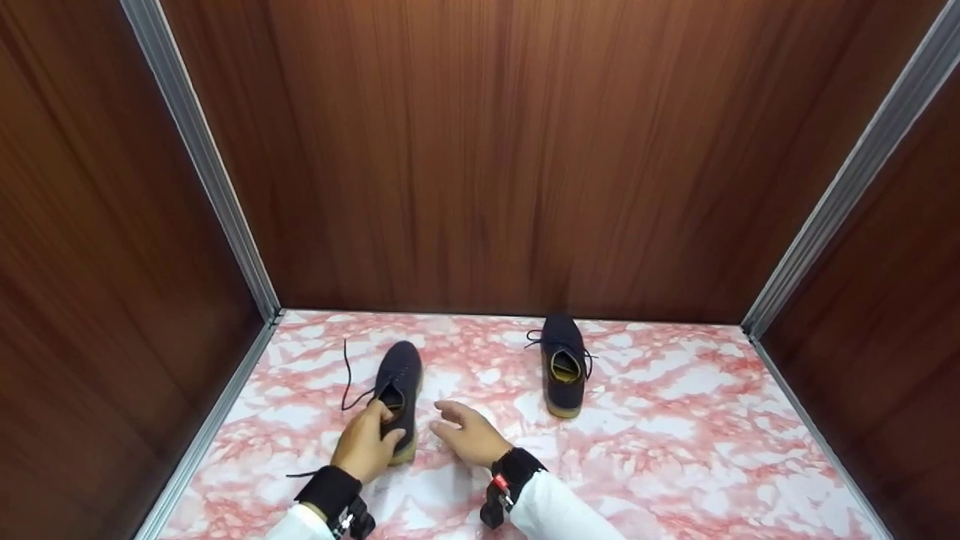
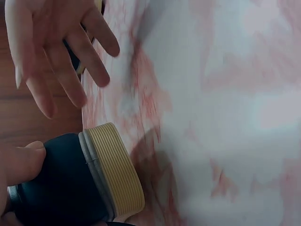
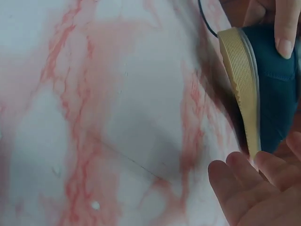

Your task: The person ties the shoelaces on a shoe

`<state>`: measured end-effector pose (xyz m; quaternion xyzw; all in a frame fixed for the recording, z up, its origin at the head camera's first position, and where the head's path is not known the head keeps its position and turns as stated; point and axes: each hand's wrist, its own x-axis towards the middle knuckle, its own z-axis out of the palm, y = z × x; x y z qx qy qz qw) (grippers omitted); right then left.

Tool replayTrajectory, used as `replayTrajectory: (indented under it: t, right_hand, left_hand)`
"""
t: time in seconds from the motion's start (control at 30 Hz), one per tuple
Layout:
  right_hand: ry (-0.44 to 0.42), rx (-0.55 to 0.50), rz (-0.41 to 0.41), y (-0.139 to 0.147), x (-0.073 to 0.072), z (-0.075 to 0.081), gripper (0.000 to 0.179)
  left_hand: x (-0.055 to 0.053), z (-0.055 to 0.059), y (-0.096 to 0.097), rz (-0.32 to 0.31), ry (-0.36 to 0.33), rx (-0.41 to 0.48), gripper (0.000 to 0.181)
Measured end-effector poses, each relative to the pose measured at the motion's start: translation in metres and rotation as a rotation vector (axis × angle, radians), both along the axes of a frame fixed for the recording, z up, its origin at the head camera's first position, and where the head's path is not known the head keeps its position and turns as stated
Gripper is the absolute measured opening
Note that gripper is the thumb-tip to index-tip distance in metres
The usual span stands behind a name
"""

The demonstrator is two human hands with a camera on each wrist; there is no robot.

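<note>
A dark navy lace-up shoe (image 1: 399, 367) with a ribbed tan sole (image 2: 115, 169) points away from me on the left side. My left hand (image 1: 364, 442) grips its rear part, the thumb (image 2: 26, 162) against the outside of the heel and the fingers at the opening. One long loose lace (image 1: 347, 375) trails from the shoe to the left. Just right of the shoe, my right hand (image 1: 472, 435) is held with its fingers extended and nothing in them. In the right wrist view its fingertips (image 3: 218, 174) come close to the sole.
A matching shoe (image 1: 559, 330), its lace tied, stands farther right near the back wall. The surface (image 1: 675, 442) has a red-and-white marbled pattern. Brown wood panels (image 1: 480, 150) with metal corner strips (image 1: 217, 172) enclose it at the back and both sides.
</note>
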<state>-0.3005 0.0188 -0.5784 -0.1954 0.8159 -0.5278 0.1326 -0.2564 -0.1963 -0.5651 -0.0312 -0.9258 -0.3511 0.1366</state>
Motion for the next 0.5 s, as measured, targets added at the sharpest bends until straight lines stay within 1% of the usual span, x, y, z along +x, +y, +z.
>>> replayTrajectory:
  t: [0.07, 0.17, 0.27, 0.37, 0.43, 0.5]
  right_hand:
    - [-0.083, -0.040, -0.037, 0.000, -0.001, -0.003, 0.059]
    - [-0.245, -0.126, -0.097, 0.003, -0.002, -0.007, 0.070]
    - [-0.355, -0.196, -0.134, 0.007, -0.002, -0.010, 0.078]
    - [-0.435, -0.263, -0.135, 0.012, -0.002, -0.012, 0.084]
    - [-0.463, -0.280, -0.134, 0.014, -0.002, -0.012, 0.085]
    - [-0.478, -0.287, -0.134, 0.016, -0.001, -0.011, 0.084]
  left_hand:
    - [0.004, -0.001, 0.006, -0.001, -0.001, -0.002, 0.028]
    - [0.010, -0.001, 0.016, -0.009, -0.003, -0.004, 0.027]
    - [0.016, -0.001, 0.027, -0.036, -0.004, -0.012, 0.026]
    - [0.021, -0.002, 0.038, -0.078, 0.013, -0.039, 0.025]
    - [0.024, -0.003, 0.045, -0.105, 0.025, -0.063, 0.025]
    - [0.027, -0.003, 0.051, -0.135, 0.021, -0.083, 0.025]
